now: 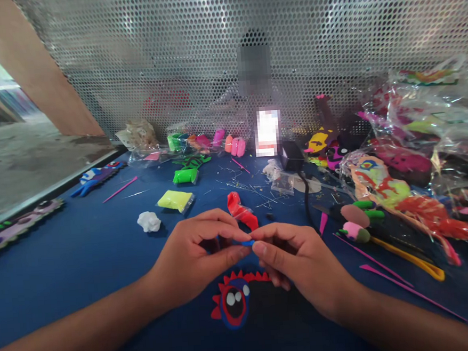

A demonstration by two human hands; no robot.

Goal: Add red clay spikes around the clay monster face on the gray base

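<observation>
Between the fingertips of my left hand (pixel 207 244) and my right hand (pixel 296 256) is a small piece of blue clay (pixel 247 243), pinched from both sides. Both hands are closed and held above the table, the tips nearly meeting. Below them lies a clay figure (pixel 235 303) with a red and blue head, white spots around a dark middle, and red spikes along its top edge; its dark body runs right, partly under my right hand. Just behind my fingers rests red clay in a wrapper (pixel 242 209). A white clay lump (pixel 149 222) sits left of my left hand.
Yellow (pixel 176 201) and green clay packets (pixel 185 176) lie beyond my left hand. Pink tools (pixel 410 291) and a yellow-handled tool (pixel 410 257) lie at right, before heaped bagged clay figures (pixel 402 179). A black cable (pixel 305 192) crosses behind my right hand. Perforated metal (pixel 193 44) backs the table.
</observation>
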